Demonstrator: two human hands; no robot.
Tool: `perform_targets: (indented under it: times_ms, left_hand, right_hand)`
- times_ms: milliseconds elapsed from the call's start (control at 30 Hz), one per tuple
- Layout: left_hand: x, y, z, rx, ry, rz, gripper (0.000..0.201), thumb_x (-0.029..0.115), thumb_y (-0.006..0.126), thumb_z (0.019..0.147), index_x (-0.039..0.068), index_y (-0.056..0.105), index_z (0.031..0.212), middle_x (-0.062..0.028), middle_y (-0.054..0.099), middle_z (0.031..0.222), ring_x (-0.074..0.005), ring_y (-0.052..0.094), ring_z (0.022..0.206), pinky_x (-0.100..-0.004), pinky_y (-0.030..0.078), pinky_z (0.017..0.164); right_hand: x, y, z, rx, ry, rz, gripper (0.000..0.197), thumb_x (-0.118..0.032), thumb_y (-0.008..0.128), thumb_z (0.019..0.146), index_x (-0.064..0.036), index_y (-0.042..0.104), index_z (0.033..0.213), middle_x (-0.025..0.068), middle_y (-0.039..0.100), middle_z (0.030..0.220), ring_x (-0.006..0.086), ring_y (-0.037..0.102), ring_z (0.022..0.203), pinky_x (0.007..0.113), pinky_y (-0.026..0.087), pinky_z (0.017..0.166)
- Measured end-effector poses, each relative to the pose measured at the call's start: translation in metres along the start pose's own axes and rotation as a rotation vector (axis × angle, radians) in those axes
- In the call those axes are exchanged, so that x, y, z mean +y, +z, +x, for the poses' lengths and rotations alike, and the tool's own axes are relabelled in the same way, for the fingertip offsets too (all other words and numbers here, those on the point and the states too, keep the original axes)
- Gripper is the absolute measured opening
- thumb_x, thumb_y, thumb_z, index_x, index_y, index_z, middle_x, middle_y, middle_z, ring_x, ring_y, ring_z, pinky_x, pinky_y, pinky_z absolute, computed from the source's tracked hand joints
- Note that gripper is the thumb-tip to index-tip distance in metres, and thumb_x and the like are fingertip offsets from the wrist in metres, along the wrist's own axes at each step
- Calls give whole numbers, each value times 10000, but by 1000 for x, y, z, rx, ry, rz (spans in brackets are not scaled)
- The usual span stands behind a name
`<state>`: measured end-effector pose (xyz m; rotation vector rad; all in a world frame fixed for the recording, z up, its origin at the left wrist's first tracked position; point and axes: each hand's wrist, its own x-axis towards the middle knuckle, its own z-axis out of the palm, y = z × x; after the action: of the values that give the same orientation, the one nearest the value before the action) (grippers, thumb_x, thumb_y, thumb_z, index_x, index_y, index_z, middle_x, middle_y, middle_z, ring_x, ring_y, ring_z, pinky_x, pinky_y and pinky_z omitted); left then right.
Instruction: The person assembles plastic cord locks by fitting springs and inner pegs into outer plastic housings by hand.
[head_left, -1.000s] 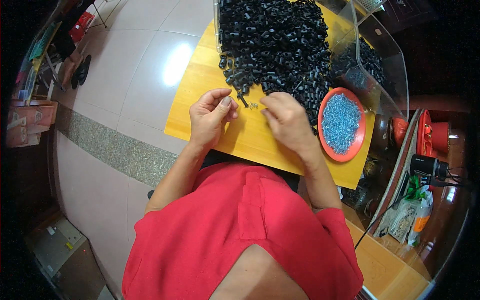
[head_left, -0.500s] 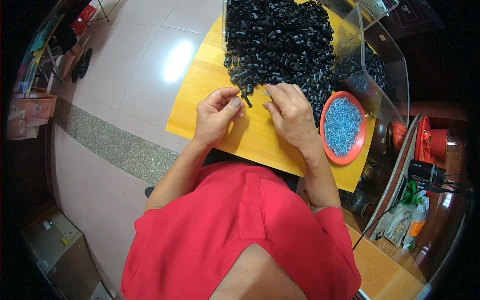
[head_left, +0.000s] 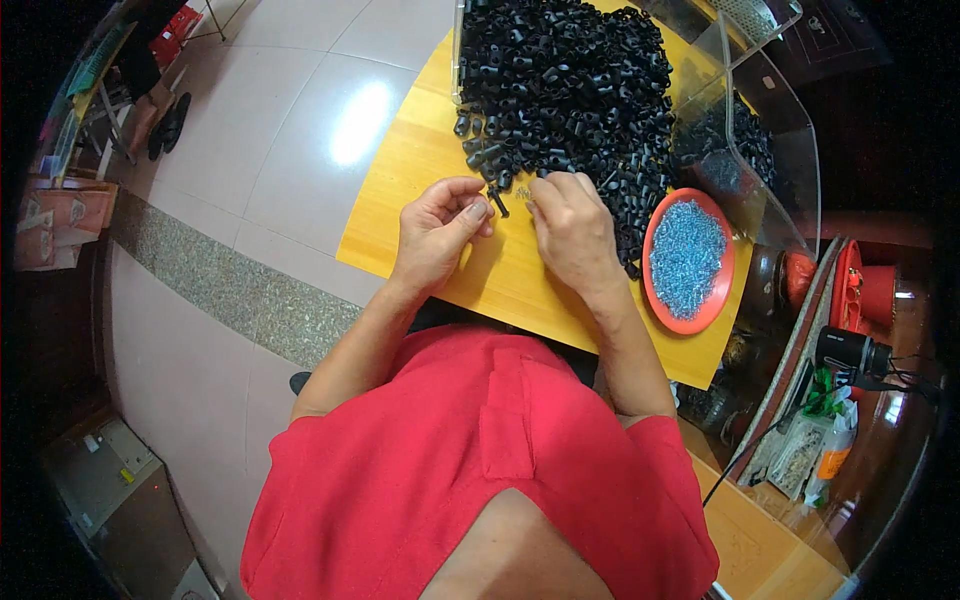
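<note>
My left hand (head_left: 437, 235) is closed in a pinch, thumb against fingers, with a small dark stick-like black plastic part (head_left: 499, 204) at its fingertips. To the right, my right hand (head_left: 577, 232) is closed with its fingertips bent down over the yellow board (head_left: 385, 225). Whatever those fingertips hold, if anything, is hidden or too small to make out. A few tiny metal pieces (head_left: 522, 193) lie between the two hands. Beyond both hands spreads a big heap of small black tubular plastic parts (head_left: 565, 85). A red oval plate (head_left: 690, 325) full of small silvery-blue pieces (head_left: 686, 258) stands right of my right hand.
A clear plastic bin (head_left: 775, 150) with more black parts lies tilted at the board's right. Farther right are a black cylindrical device (head_left: 845, 346) with cables and some plastic packets (head_left: 830, 450). Another person's foot (head_left: 145, 118) shows at the far left.
My right hand has drawn slightly left and turned, its fingertips now curled closer together. My left hand stays nearly in place with the black part.
</note>
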<state>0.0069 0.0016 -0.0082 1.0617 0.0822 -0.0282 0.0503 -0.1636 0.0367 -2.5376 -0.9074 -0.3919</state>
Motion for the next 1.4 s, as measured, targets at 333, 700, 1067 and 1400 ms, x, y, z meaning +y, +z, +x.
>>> perform_targets:
  times_ms: [333,700,1067,1400]
  left_hand:
    - [-2,5,-2,-17,17,126,236,38,564,827,-26,545,1053,-55,592,865,-106,554,738,-204,457,657]
    - [-1,-1,0,-115,113,371,115,73,578,819,-9,598,897,-22,576,801,-82,520,740,-214,427,664]
    - [3,14,-4,-150,277,657,40,14,576,778,-10,576,810,-65,543,721,-133,516,660,-234,414,595]
    - [2,15,-4,-130,241,648,28,13,572,780,-13,567,790,-48,541,751,-113,502,714,-232,401,650]
  right_hand:
    - [-3,2,2,-56,288,600,127,24,590,740,-3,589,863,75,603,807,184,570,745,260,460,668]
    - [-5,8,-4,-245,535,1299,139,-18,638,757,-5,581,883,18,588,809,68,536,737,191,439,673]
    - [-3,2,-12,-202,540,1242,168,-20,605,785,18,600,949,15,604,815,66,543,765,197,444,703]
    - [4,1,-12,66,574,1046,143,-54,544,833,-4,607,951,-16,566,730,27,473,618,156,380,551]
